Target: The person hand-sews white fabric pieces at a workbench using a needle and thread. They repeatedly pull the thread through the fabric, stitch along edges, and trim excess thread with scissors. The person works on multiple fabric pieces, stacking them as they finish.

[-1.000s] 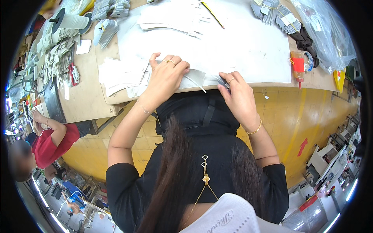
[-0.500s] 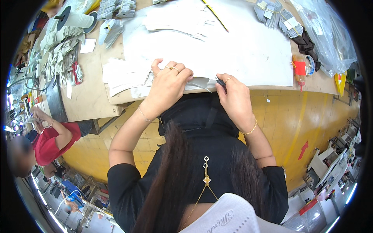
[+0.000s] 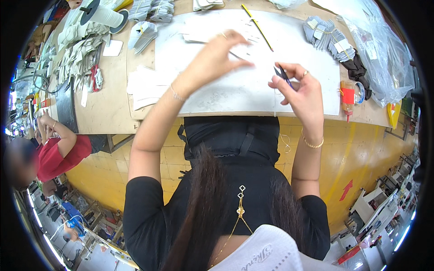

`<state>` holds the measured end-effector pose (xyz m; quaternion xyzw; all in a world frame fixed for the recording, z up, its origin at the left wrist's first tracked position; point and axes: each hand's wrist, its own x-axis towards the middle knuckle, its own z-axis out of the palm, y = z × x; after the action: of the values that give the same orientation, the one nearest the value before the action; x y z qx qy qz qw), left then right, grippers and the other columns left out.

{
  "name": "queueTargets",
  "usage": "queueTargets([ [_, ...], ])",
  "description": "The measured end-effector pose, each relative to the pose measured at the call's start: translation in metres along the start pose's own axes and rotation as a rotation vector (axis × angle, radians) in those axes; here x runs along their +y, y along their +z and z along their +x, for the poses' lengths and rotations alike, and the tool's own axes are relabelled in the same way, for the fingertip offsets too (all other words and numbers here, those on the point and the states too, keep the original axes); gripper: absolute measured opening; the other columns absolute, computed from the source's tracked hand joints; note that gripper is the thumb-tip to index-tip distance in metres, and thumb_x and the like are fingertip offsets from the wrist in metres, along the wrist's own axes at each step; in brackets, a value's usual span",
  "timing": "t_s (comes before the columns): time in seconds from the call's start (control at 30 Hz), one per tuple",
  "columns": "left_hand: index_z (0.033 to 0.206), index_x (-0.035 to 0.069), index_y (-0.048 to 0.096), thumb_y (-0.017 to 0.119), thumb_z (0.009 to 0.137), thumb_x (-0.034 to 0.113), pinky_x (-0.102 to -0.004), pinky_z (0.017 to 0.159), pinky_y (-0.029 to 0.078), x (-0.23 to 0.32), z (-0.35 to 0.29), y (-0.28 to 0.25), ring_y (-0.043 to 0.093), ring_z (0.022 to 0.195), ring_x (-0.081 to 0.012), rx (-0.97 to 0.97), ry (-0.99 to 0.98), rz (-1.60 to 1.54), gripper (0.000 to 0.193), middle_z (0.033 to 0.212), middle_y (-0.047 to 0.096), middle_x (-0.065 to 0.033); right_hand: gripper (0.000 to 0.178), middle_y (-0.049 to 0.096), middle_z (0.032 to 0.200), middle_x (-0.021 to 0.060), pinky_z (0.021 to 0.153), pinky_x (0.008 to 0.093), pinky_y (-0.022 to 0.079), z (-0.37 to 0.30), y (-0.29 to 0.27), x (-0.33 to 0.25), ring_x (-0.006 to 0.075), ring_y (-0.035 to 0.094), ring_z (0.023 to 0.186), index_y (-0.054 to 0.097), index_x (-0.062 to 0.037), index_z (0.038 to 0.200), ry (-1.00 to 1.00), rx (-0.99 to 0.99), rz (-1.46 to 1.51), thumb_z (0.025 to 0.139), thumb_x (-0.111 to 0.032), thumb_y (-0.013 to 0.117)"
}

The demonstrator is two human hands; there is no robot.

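Observation:
My left hand (image 3: 221,54) is over the white sheet (image 3: 312,99) on the table, its thumb and fingers apart with nothing visible between them. It reaches across a group of thin white cut pieces (image 3: 199,27) and partly covers them. My right hand (image 3: 304,88) holds small dark thread snips (image 3: 285,77), blades pointing up and left. A thin pale thread (image 3: 275,101) hangs below this hand over the table edge. More flat white pieces (image 3: 147,86) lie in a loose pile at the left of the sheet.
A yellow-and-black pencil (image 3: 257,27) lies on the far part of the sheet. Banded grey bundles (image 3: 142,35) stand at the back left, near a spool (image 3: 104,17). At the right are a red-labelled bottle (image 3: 347,97) and clear plastic bags (image 3: 384,58). A person in red (image 3: 63,153) works at the left.
My left hand has left the grey-white piece at the table edge and moved up toward the far pieces. My right hand has risen rightward with the snips; that piece no longer shows at the edge.

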<state>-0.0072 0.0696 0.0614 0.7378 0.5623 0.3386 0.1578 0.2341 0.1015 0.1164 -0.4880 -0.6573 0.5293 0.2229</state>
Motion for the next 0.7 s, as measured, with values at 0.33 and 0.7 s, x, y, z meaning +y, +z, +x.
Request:
queueTargets([
  [0.33, 0.100, 0.001, 0.076, 0.072, 0.097, 0.018, -0.0245, 0.070, 0.051, 0.057, -0.049, 0.039, 0.064, 0.075, -0.0093, 0.076, -0.612, -1.024, 0.018, 0.087, 0.072, -0.0048, 0.039, 0.053, 0.075, -0.0049, 0.061, 0.0181, 0.041, 0.039, 0.020, -0.001, 0.0025, 0.048, 0.069, 0.071, -0.0007, 0.118, -0.169, -0.052, 0.166, 0.088, -0.022, 0.083],
  [0.7, 0.103, 0.002, 0.076, 0.071, 0.095, 0.018, -0.0294, 0.074, 0.053, 0.049, -0.082, 0.018, 0.066, 0.081, -0.0148, 0.013, -0.442, -0.547, 0.018, 0.088, 0.073, -0.0074, 0.008, 0.067, 0.092, 0.0035, 0.074, 0.0235, 0.047, 0.031, 0.040, 0.028, 0.0094, 0.058, 0.083, 0.068, 0.0011, 0.095, -0.248, -0.152, 0.214, 0.093, -0.005, 0.073],
])
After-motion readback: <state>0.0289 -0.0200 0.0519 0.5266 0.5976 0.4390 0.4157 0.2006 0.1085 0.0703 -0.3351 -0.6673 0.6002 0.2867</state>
